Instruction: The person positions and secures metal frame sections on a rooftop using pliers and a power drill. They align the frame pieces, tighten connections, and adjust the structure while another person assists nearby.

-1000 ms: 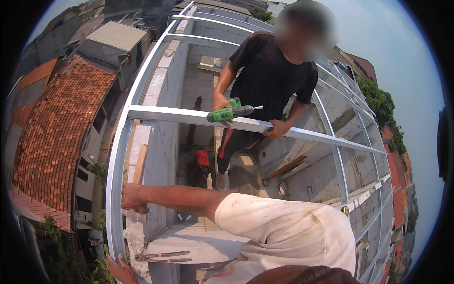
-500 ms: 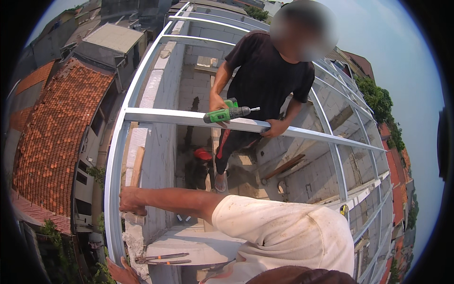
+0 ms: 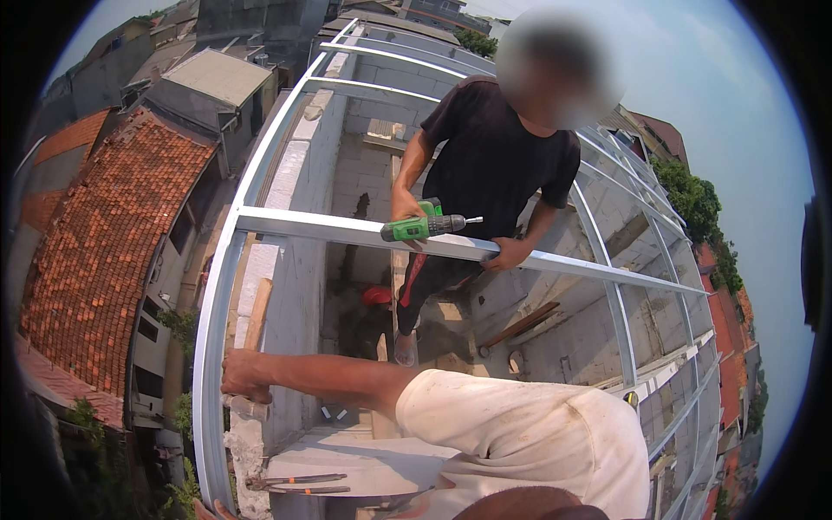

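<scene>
I carry this camera on my head, the left of a side-by-side pair, its wide fisheye gaze angled down and outward. A pale garment looms closest at the lower edge; a co-worker stands farther off, near the upper middle. The long metal beam bows along the left, tiled roofs lie well below, and sky fills the upper right.

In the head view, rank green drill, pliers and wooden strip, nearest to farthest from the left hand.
1. Pliers, right of the left hand.
2. Wooden strip, farther up, picture's left.
3. Green drill, upper middle, in the co-worker's hand.
</scene>
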A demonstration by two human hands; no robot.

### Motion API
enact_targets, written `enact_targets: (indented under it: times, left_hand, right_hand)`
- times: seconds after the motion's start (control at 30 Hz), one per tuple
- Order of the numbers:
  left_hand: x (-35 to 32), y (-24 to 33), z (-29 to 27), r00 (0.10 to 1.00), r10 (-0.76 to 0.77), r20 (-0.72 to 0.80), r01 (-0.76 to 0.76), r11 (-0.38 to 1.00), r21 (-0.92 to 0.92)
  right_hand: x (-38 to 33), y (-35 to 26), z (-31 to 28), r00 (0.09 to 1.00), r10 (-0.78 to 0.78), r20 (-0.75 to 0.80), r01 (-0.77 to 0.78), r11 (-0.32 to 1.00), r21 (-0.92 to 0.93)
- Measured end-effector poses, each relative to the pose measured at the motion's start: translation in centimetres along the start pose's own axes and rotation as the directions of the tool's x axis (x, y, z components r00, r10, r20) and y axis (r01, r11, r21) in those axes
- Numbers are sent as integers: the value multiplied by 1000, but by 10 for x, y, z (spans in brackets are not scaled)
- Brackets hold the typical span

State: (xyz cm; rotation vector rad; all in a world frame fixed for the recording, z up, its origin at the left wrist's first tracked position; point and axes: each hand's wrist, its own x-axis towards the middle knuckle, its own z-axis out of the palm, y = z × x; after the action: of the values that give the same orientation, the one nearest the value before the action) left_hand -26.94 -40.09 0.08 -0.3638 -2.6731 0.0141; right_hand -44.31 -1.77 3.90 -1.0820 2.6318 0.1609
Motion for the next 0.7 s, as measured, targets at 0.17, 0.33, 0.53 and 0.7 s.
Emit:
enact_targets:
  times: [0.17, 0.33, 0.53, 0.7]
  left_hand:
    - [-13, 18, -44, 974, -18, -225, 7, 999, -50]
    - [-28, 11, -37, 991, -115, 63, 107, 988, 113]
    - [-56, -8, -18, 955, -162, 250, 92, 959, 268]
    - [-155, -113, 131, 916, -259, 305, 165, 939, 301]
  right_hand:
    - [6, 1, 5, 1000, 2, -27, -2, 1000, -3]
    - [-1, -1, 3, 1000, 11, -5, -11, 1000, 12]
    - [1, -1, 2, 1000, -9, -25, 10, 1000, 10]
    - [13, -6, -28, 1000, -22, -3, 22, 1000, -17]
